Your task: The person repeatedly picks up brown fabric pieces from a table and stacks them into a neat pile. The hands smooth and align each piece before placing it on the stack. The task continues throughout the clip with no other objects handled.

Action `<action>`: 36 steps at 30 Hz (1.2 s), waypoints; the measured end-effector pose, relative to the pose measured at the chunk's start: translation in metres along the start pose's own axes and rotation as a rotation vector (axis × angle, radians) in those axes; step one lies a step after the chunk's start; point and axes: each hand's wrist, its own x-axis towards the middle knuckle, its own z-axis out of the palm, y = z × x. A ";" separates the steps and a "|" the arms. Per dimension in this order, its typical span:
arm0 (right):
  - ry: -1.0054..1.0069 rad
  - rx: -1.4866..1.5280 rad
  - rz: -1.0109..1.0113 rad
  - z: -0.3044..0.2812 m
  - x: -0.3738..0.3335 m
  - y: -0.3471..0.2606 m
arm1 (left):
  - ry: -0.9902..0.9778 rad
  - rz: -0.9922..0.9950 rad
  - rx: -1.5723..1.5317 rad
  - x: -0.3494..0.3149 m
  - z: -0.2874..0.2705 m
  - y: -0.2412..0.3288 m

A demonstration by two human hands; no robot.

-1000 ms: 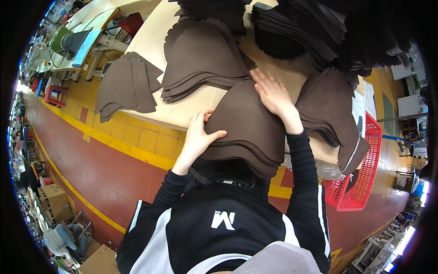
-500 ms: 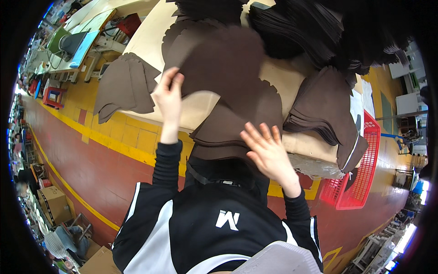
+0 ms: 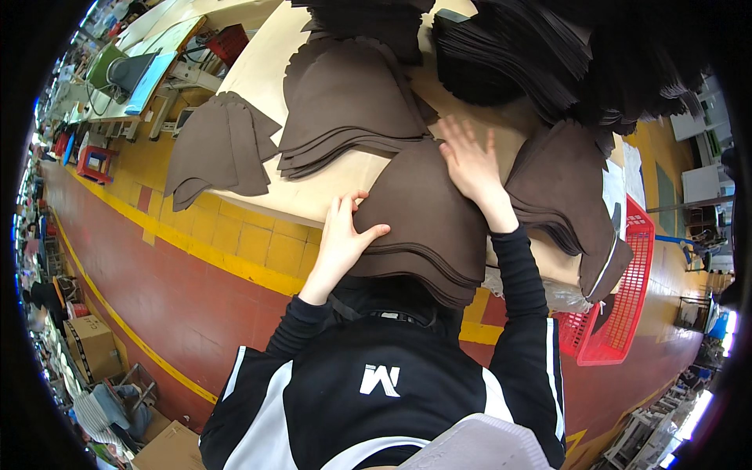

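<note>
At the far left, we see a small fan of matte dark-brown, curved sheet pieces [image 3: 215, 149] jutting past the edge of the pale tan tabletop [image 3: 309, 192]; a knock there could tip it off. Next comes a larger scallop-topped stack of dark-brown sheets [image 3: 352, 102], its lower edges stepped.

Our left hand [image 3: 345, 235] is half open at the left side of the smooth dark-brown bell-shaped stack [image 3: 427, 207], thumb on top, fingers curled at the edge; we cannot tell whether it pinches any layers. That stack lies between our 2 hands, its lower end apparently overhanging the near edge, so uneven pressure could skew the layers or let them slide down. Our right hand [image 3: 470, 160] is spread flat along its upper right side, grasping nothing; pushing too hard could buckle the top sheet.

Further right, another dark-brown fanned stack [image 3: 556, 168] sits near our right wrist, where a sleeve could drag it toward the red perforated plastic basket [image 3: 638, 274].
</note>
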 end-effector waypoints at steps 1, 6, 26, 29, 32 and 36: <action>0.089 -0.046 0.042 -0.002 0.000 0.001 | -0.017 -0.047 -0.034 0.000 -0.001 -0.001; 0.313 0.094 0.058 -0.058 -0.052 -0.028 | 0.020 -0.057 -0.099 0.014 0.002 -0.029; -0.001 0.128 -0.187 -0.002 -0.035 -0.018 | -0.092 -0.089 -0.282 0.028 -0.034 -0.026; -0.029 0.119 -0.049 0.004 -0.002 -0.006 | -0.110 -0.061 -0.076 0.004 -0.009 -0.007; 0.140 0.039 0.015 0.005 -0.004 -0.007 | -0.065 -0.140 -0.128 0.006 -0.006 -0.005; 0.195 0.180 -0.160 -0.042 -0.062 -0.038 | 0.002 -0.061 -0.101 0.024 -0.005 -0.022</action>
